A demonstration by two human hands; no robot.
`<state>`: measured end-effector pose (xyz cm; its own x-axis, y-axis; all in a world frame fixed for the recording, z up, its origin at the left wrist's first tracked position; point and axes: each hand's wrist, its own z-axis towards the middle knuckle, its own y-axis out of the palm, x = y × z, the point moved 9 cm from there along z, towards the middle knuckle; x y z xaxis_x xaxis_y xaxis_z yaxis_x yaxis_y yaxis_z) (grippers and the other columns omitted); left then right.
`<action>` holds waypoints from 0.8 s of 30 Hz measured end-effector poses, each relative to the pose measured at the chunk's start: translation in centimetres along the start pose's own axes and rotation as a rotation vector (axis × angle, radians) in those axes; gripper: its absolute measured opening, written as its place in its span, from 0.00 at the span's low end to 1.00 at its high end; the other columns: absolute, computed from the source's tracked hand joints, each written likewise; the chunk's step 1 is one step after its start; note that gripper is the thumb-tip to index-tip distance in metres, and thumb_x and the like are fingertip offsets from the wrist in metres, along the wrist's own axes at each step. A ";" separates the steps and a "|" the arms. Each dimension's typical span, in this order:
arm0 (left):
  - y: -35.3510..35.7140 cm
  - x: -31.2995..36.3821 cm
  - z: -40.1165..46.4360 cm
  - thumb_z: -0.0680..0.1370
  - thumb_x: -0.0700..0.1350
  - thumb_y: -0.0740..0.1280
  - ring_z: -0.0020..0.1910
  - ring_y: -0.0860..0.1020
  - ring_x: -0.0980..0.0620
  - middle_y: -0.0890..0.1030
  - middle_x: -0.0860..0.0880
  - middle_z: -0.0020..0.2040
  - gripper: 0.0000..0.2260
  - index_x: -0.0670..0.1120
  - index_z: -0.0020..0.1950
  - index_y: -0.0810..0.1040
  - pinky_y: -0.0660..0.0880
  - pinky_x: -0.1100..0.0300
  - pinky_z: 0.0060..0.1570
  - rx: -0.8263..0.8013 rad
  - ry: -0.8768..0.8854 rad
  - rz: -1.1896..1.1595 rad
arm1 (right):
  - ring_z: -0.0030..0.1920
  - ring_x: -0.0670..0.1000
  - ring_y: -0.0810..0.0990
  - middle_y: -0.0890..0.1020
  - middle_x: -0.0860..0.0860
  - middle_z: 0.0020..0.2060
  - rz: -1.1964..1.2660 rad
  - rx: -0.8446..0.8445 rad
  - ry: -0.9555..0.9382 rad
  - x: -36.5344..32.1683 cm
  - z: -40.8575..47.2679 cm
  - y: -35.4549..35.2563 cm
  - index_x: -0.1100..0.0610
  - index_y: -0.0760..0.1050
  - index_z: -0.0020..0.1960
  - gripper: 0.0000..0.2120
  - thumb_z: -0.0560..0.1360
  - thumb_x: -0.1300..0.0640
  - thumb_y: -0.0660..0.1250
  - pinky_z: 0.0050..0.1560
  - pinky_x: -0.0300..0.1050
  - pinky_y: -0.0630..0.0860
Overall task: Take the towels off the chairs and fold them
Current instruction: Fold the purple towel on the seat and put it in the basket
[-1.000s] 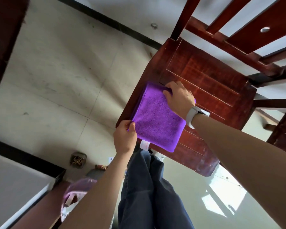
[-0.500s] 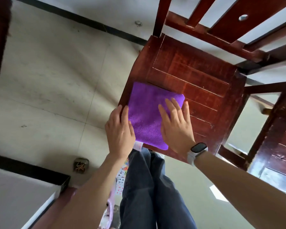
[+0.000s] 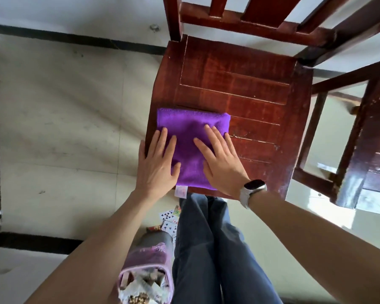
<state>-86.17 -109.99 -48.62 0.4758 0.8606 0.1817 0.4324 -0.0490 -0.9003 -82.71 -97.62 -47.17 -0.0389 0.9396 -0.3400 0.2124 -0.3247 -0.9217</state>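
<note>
Head camera looks straight down at a folded square purple towel lying flat on the near left corner of a dark red wooden chair seat. A small white tag sticks out from the towel's near edge and hangs over the front of the seat.

Both hands lie flat on the towel with the fingers spread, holding nothing. The left hand rests on the towel's left side, and its outer fingers reach past the cloth over the edge of the seat. The right hand rests on the towel's right side, a little apart from the left one, with purple cloth showing between them. A white band with a black watch sits on the right wrist.

The chair's wooden back rails stand at the top. Another dark wooden chair stands just beside it on the right. The floor is pale tile with dark lines.

Below the hands are the person's legs in blue trousers. Some playing cards lie on the floor beside the legs. Near the bottom is a soft pink basket with things inside; they may be wrappers or snacks, but it is too blurry to tell.
</note>
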 end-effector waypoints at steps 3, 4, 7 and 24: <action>-2.9 1.8 2.1 0.74 0.48 0.57 0.72 0.63 0.41 0.64 0.41 0.73 0.24 0.46 0.70 0.65 0.62 0.38 0.65 0.101 0.086 0.026 | 0.67 0.60 0.63 0.65 0.61 0.68 0.141 0.150 0.179 2.6 -2.2 -2.2 0.58 0.63 0.68 0.26 0.69 0.60 0.57 0.64 0.59 0.67; -3.2 2.6 3.0 0.74 0.48 0.57 0.72 0.62 0.40 0.63 0.42 0.73 0.25 0.47 0.71 0.64 0.61 0.37 0.66 0.097 0.129 0.046 | 0.68 0.60 0.63 0.65 0.61 0.68 0.093 0.134 0.192 2.7 -3.0 -2.1 0.58 0.63 0.69 0.27 0.70 0.58 0.57 0.64 0.61 0.67; -1.8 3.5 5.4 0.74 0.53 0.56 0.73 0.60 0.39 0.62 0.42 0.74 0.26 0.50 0.73 0.61 0.58 0.36 0.67 0.013 0.214 0.115 | 0.71 0.59 0.63 0.64 0.60 0.71 -0.124 -0.092 0.013 0.6 -5.2 1.1 0.55 0.63 0.70 0.27 0.71 0.52 0.56 0.66 0.65 0.62; -3.9 -0.2 9.8 0.79 0.49 0.58 0.57 0.74 0.38 0.78 0.40 0.57 0.16 0.44 0.63 0.74 0.64 0.45 0.62 0.003 -0.079 -0.099 | 0.56 0.59 0.76 0.79 0.56 0.54 0.527 -0.475 0.916 4.4 -7.2 3.8 0.58 0.69 0.56 0.19 0.72 0.46 0.63 0.51 0.49 0.71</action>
<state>-95.45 -105.04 -49.05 0.3694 0.8983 0.2378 0.4718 0.0392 -0.8808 -75.07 -93.92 -50.87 0.8441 0.4895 -0.2189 0.3452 -0.8085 -0.4767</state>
